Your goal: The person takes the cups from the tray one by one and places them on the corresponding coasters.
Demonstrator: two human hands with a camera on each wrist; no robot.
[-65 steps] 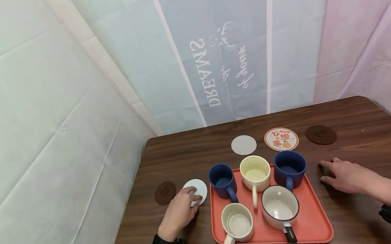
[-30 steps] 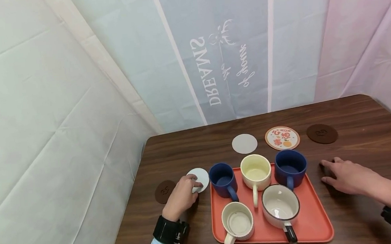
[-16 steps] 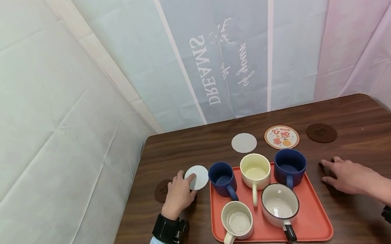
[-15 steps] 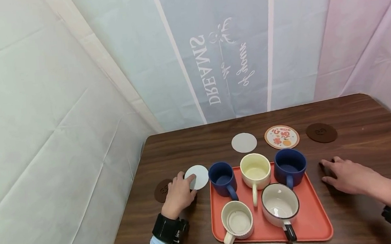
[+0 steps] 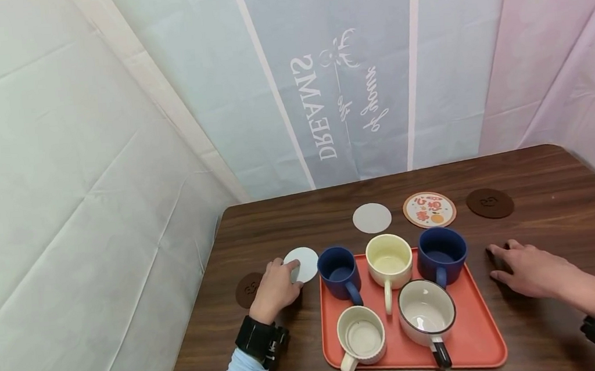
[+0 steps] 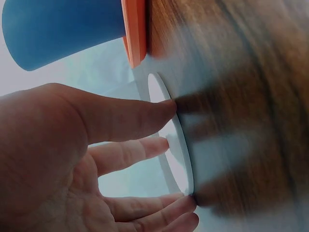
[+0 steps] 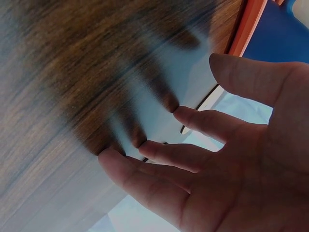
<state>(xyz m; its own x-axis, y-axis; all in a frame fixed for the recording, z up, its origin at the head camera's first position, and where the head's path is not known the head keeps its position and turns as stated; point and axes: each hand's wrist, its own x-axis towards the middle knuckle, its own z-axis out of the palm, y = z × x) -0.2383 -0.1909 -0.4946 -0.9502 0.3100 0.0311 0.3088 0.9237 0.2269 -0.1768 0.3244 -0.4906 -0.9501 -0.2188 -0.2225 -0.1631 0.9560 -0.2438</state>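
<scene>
The left hand (image 5: 276, 286) has its fingers spread and fairly straight on a flat, round white disc (image 5: 309, 266) lying on the dark brown wood-grain table (image 5: 551, 340). The left wrist view shows what the head view hides — the disc's thick rim, touched by the thumb. From above, a round dark-brown disc (image 5: 248, 292) and a small navy-blue mug (image 5: 337, 268) on the orange-red rectangular tray (image 5: 472, 343) flank it. The right hand (image 5: 537, 271) is spread too — its wrist view shows fingertips resting on the wood.

R grip (image 7: 229, 159) on wood tbl (image 7: 58, 87)
</scene>
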